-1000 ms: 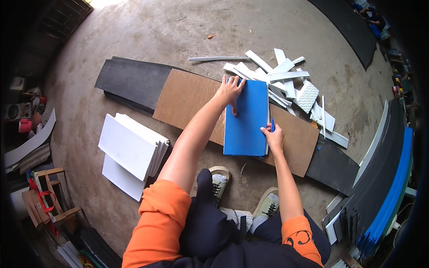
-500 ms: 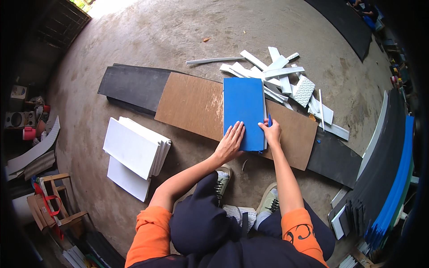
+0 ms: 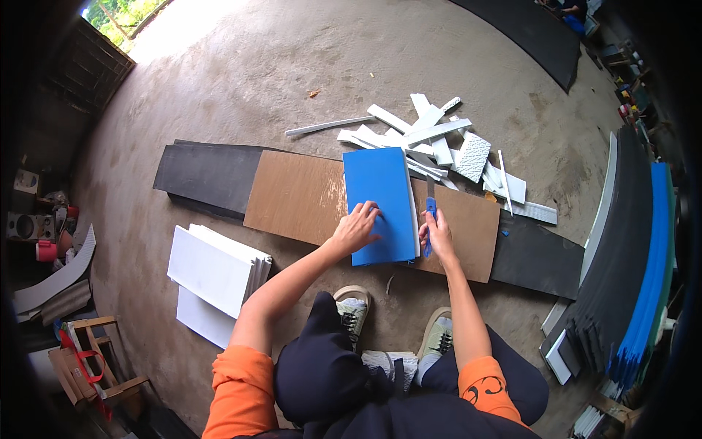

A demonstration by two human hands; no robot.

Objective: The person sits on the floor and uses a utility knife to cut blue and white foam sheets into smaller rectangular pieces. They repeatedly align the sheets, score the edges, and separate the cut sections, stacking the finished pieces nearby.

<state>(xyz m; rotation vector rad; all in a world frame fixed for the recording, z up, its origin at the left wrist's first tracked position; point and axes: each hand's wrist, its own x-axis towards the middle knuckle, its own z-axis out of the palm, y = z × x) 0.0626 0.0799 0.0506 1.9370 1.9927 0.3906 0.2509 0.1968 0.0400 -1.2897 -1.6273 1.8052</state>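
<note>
One pink container (image 3: 46,251) sits at the far left, beside a curved white sheet (image 3: 62,276) and, lower down, a wooden frame (image 3: 113,390) with a red strap (image 3: 91,366) hanging on it. To the right, white panels (image 3: 212,263) lie stacked on the concrete floor (image 3: 183,110), the lowest one jutting out toward the person. Just beyond them, a long black board (image 3: 208,175) runs across the floor, with a brown board (image 3: 292,192) lying on top of its middle. The left hand (image 3: 354,230) rests on the blue panel (image 3: 379,175), fingers spread and slightly bent, thumb apart, gripping nothing. That panel lies across the brown board in front of the person, a white edge showing along its right side. Just right of it, the right hand (image 3: 439,238) has its fingers closed around a blue-handled knife (image 3: 430,209), whose blade points away from the person above the brown board. Beyond and to the right, white strips (image 3: 439,146) lie in a loose heap. At the far right, black sheets (image 3: 599,249) and blue sheets (image 3: 649,256) stand side by side.
</note>
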